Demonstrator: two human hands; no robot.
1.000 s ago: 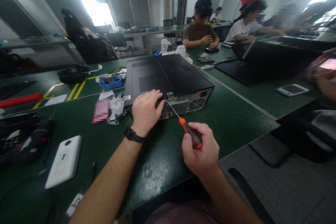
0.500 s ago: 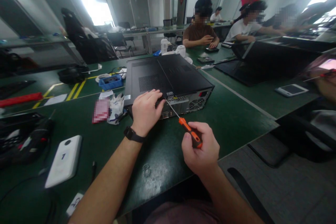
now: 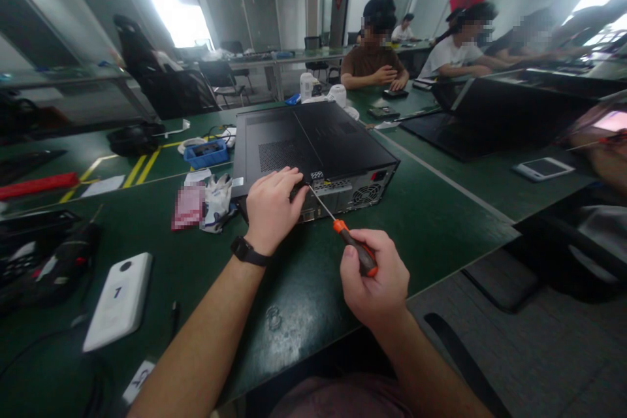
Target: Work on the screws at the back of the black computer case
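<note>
Right hand [image 3: 379,281] clasps a screwdriver [image 3: 356,249], angled far-left. Left hand [image 3: 273,209] bends over the computer case [image 3: 337,137], grip unclear; gloves [image 3: 216,204] lie left.

Two bare arms stretch out from the near edge, their hands drawing close at the centre. The left arm [image 3: 206,333] slants from near left toward the far right, reaching farther than its partner. Its wrist [image 3: 261,243] runs almost straight into the left hand [image 3: 272,209], which lies back upward, fingers [image 3: 280,179] side by side and bent toward the right, thumb [image 3: 297,206] nearer and angled far right; the gap between them is too dark to read. The right arm [image 3: 431,366] rises from near right, slanting far and left, its right hand [image 3: 376,277] curled tight, thumb pointing far, fingers folded over from the right.
</note>
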